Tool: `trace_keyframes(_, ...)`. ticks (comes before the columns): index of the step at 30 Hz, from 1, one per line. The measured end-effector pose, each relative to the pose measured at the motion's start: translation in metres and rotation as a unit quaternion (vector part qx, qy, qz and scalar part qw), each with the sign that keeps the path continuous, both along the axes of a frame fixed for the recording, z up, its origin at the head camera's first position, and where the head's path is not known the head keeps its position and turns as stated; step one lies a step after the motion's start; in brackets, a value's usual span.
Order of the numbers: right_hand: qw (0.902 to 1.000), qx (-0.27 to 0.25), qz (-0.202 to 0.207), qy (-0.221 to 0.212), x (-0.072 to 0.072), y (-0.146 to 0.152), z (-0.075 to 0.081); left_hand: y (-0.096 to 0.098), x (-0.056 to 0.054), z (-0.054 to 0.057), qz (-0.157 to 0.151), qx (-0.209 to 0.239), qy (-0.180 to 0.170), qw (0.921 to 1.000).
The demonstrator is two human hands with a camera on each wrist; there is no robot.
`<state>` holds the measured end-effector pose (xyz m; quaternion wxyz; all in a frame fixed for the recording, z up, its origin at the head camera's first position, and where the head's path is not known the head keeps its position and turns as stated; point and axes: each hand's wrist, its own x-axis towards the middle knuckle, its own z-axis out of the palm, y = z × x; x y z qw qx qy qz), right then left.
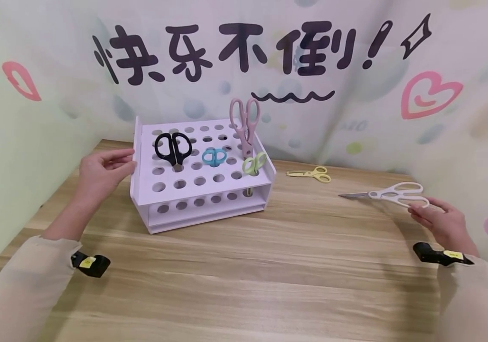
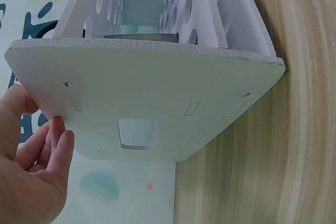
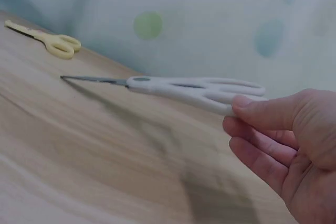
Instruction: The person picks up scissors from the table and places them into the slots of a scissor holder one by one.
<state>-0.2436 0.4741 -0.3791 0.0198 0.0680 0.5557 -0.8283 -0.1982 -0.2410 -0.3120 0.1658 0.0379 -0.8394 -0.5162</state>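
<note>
My left hand (image 1: 100,175) is at the left side panel of a white rack (image 1: 201,187) with rows of round holes. Thumb and fingertips pinch that panel's edge in the left wrist view. In my right hand (image 1: 445,223) is a pair of white-handled scissors (image 3: 178,88), pinched by one handle loop, blades pointing left above the table. Several scissors stand in the rack: black-handled scissors (image 1: 174,149), small blue scissors (image 1: 214,156), pink scissors (image 1: 246,128) and small green scissors (image 1: 254,164). Blades show between the rack's layers in the left wrist view.
Pale yellow scissors (image 1: 310,174) lie on the wooden table (image 1: 244,275) between the rack and the white-handled pair. A printed cloth backdrop (image 1: 355,114) with large black characters rises behind the table and along its sides.
</note>
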Motion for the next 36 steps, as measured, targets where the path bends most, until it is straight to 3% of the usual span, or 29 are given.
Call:
trace_keyframes(5,0.9997,0.025,-0.003,-0.002,-0.010,0.005,0.004,-0.002,0.001,-0.002,-0.003,0.009,0.001,1.0000)
trace_keyframes(10,1.0000,0.006,0.000,-0.006,0.001,-0.025,0.038,-0.003,0.002,-0.004,-0.003,0.000,0.001,1.0000)
trace_keyframes(15,0.9991,0.040,-0.015,0.001,0.006,-0.047,0.062,-0.003,0.002,-0.006,-0.007,0.009,-0.001,0.9999)
trace_keyframes(23,0.9953,0.085,-0.016,0.042,0.003,-0.069,0.096,-0.002,0.001,-0.004,-0.004,0.001,0.000,1.0000)
trace_keyframes(36,0.9749,0.191,0.009,0.114,0.005,-0.133,0.148,0.000,0.000,-0.001,-0.012,0.017,0.012,0.9997)
